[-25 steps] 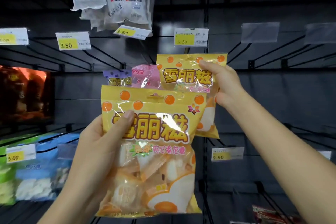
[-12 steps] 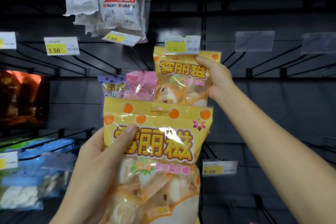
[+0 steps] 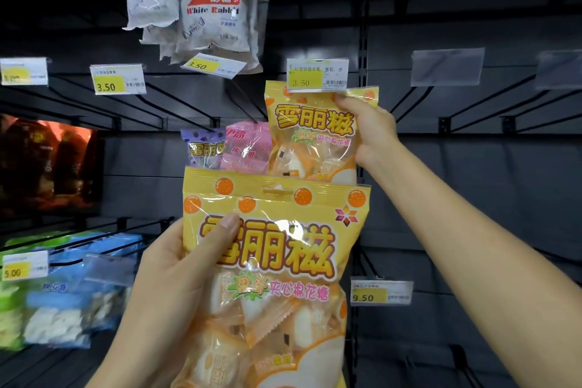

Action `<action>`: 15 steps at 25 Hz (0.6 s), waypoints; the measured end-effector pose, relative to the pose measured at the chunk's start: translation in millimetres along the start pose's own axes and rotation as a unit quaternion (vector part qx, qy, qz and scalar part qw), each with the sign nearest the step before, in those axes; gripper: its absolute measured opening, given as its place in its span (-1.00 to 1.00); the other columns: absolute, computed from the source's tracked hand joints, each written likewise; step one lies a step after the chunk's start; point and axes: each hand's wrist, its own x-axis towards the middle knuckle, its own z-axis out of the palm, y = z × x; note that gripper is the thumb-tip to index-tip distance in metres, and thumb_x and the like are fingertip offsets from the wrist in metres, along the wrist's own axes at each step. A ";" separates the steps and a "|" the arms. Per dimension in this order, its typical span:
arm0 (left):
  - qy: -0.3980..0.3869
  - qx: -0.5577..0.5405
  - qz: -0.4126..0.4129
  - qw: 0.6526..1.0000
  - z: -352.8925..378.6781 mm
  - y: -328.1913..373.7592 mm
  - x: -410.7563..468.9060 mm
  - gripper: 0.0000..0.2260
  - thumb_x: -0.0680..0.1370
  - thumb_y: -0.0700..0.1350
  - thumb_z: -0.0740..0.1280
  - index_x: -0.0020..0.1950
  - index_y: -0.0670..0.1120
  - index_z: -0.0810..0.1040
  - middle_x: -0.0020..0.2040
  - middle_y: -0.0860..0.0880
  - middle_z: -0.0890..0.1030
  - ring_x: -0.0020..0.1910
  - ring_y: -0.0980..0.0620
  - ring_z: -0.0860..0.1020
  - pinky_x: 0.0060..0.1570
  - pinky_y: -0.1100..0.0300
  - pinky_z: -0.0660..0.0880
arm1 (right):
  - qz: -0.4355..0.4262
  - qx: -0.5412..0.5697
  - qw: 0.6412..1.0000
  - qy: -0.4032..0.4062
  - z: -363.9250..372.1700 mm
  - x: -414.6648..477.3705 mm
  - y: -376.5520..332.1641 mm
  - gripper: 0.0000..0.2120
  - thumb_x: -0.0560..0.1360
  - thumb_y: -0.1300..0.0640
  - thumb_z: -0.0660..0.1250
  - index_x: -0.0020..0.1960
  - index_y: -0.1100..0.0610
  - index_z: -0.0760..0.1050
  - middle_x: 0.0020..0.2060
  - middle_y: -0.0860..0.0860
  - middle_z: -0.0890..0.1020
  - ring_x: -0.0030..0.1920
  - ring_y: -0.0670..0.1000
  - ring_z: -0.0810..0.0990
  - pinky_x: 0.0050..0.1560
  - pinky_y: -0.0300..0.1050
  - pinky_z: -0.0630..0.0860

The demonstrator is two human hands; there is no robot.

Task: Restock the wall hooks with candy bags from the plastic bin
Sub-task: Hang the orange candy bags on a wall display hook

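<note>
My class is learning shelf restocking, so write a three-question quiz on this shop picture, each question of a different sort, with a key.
1. True or false: the right hand holds an orange bag up at the 3.50 tag.
2. What does the left hand hold? A) a stack of bags, orange in front B) a White Rabbit bag C) nothing
3. Fill in: the tag on the lower hook row reads ____.

Key: 1 true; 2 A; 3 9.50
</note>
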 end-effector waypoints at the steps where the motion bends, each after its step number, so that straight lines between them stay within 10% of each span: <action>1: 0.003 0.002 0.006 1.000 -0.8 -1.0 1.0 -0.57 0.31 0.21 0.47 0.03 -0.03 0.66 0.01 -0.19 0.73 0.05 -0.27 0.67 0.13 -0.33 0.53 | 0.000 0.001 1.000 0.000 -0.2 0.8 -0.7 -0.83 0.34 0.30 0.50 -0.13 0.22 0.54 -0.30 0.15 0.69 -0.29 0.15 0.70 -0.22 0.17 0.66; 15: -0.007 -0.009 0.001 1.000 -1.9 -6.3 5.3 -0.56 0.29 0.22 0.48 0.01 -0.04 0.67 0.00 -0.22 0.72 0.05 -0.30 0.66 0.14 -0.35 0.51 | 0.001 -0.027 0.999 0.027 -2.0 5.3 0.6 -0.81 0.32 0.28 0.52 -0.18 0.20 0.51 -0.38 0.12 0.68 -0.39 0.10 0.69 -0.30 0.12 0.66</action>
